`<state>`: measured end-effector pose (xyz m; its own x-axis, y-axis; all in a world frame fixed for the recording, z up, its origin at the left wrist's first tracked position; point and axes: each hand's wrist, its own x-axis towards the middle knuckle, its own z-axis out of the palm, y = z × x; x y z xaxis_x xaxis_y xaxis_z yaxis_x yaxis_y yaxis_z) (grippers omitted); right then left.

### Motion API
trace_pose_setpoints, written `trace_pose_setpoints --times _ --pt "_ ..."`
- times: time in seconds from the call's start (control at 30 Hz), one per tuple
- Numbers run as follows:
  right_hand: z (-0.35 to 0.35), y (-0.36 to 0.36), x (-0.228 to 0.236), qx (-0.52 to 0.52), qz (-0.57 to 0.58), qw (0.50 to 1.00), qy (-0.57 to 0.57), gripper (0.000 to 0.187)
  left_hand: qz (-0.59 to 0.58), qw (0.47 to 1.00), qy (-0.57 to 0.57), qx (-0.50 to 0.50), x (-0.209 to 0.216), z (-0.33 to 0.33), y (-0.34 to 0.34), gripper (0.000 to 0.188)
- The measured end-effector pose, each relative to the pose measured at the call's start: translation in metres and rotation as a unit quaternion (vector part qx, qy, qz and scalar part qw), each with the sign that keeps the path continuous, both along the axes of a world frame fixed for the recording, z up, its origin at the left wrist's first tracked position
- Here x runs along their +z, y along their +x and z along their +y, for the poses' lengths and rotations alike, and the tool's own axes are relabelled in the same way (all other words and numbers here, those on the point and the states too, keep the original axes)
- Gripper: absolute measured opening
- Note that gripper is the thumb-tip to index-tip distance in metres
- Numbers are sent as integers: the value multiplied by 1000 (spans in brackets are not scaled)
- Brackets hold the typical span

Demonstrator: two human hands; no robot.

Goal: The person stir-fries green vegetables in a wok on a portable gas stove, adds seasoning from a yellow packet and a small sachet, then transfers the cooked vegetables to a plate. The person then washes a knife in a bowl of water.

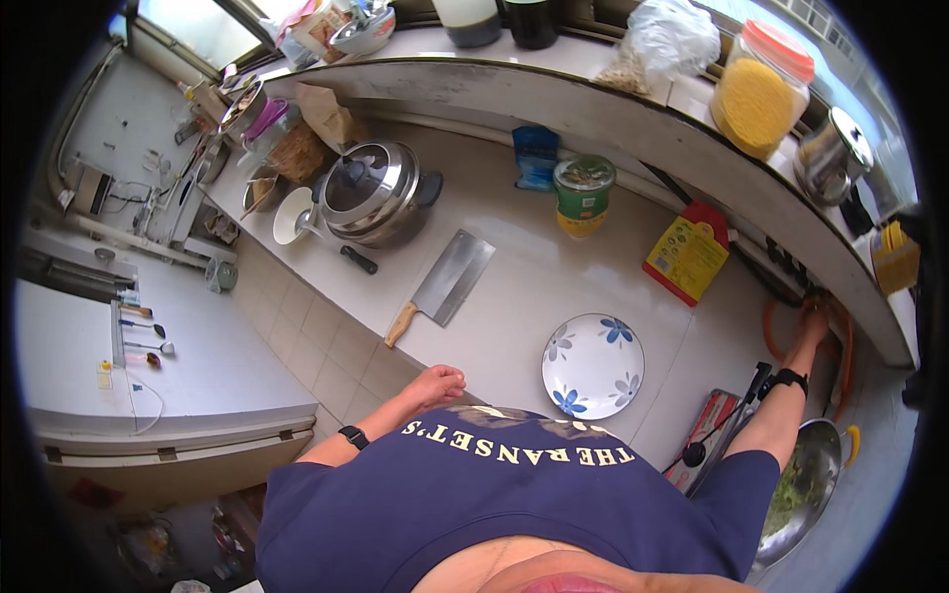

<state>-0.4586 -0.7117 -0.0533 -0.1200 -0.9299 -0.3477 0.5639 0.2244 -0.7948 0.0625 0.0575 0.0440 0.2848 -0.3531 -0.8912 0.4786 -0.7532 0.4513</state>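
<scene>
My left hand [435, 386] is held at the counter's front edge, its fingers curled in with nothing seen in them. Nearest to it lies a cleaver [454, 280] with a wooden handle, flat on the counter. A white plate [593, 366] with blue and grey flowers sits in front of me. My right arm reaches to the far right corner, where my right hand [816, 318] is beside an orange hose [847, 346]. Its fingers are too small and partly hidden, so what it touches cannot be made out.
A lidded steel pot [372, 188] stands at the back left. A green and yellow tub [583, 195] and a yellow and red packet [687, 254] are toward the back. By my right arm are a metal bowl of greens [803, 494] and a red box [697, 435].
</scene>
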Motion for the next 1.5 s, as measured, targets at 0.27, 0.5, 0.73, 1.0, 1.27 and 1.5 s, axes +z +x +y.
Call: trace_pose_setpoints --times 0.27,0.5,0.73,1.0,1.27,1.5 --pt "-45 -39 -28 83 -78 987 111 19 -23 1000 15 -15 -7 8 -2 35" --pt "-20 -10 -16 22 -29 998 48 18 -14 1000 -1 -8 -8 7 -2 33" --pt "80 77 27 -23 -90 994 52 15 2 999 -23 -25 -17 11 6 30" --pt "254 209 83 109 -75 990 56 19 31 996 -72 -47 -26 9 15 32" --pt "431 248 117 205 73 973 76 18 52 989 -106 -91 -31 -3 22 36" --pt "511 222 104 189 130 965 129 15 67 977 -129 -154 -19 -16 25 32"
